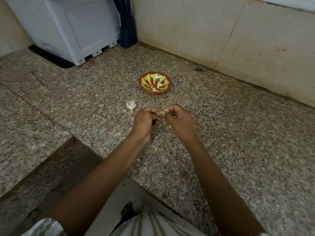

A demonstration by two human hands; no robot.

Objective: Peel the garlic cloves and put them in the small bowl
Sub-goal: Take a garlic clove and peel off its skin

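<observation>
- Hands meet above the middle of the speckled granite bench [221, 133]: the left hand [144, 121] and right hand [179, 120] are both curled in, knuckles up.
- Between them sits a single garlic clove [159, 113], pinched from both sides; the left fingers [154, 111] hold its body while the right fingers [167, 111] nip at its right end, seemingly at a bit of papery skin (too small to be sure).
- The rest of the garlic bulb [130, 105] lies on the bench just left of and beyond the hands, stem toward the near side.
- The small bowl [154, 82], red with a green pattern, stands farther off, beyond the bulb and slightly right; a few pale pieces, likely peeled cloves, lie inside it.
- Step in hand, as I judge it: stripping the skin off this clove, with part of the task done and the bulb left to work through.
- The next move calls for a steady hold by the left hand while the right draws the skin away, then a reach to the far side to drop the bare clove into the bowl.
</observation>
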